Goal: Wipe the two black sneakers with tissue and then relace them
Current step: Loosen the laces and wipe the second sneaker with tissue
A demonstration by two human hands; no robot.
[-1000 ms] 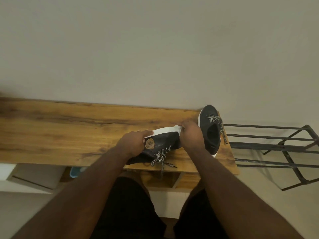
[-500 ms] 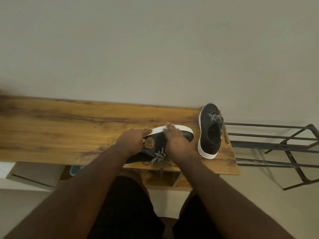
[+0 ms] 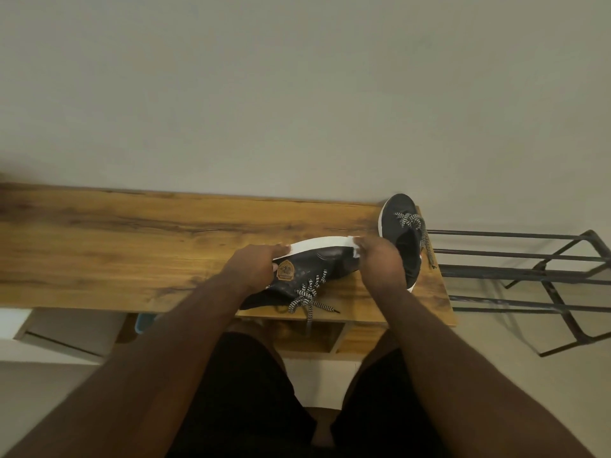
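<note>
A black sneaker (image 3: 317, 266) with a white sole and a tan badge lies tipped on its side on the wooden table (image 3: 132, 246), its checkered laces hanging over the front edge. My left hand (image 3: 256, 267) grips its heel end. My right hand (image 3: 380, 259) presses a small white tissue (image 3: 356, 247) against the toe end of the sole. The second black sneaker (image 3: 405, 236) stands upright at the table's right end, partly hidden behind my right hand.
A black metal rack (image 3: 529, 276) stands just right of the table. A plain wall rises behind the table. A white drawer unit (image 3: 39, 332) and a blue object (image 3: 143, 322) sit below the table's left part. My legs in black shorts are underneath.
My right hand slid from the middle of the sneaker back to its toe end with the tissue. The left hand kept its hold on the heel.
</note>
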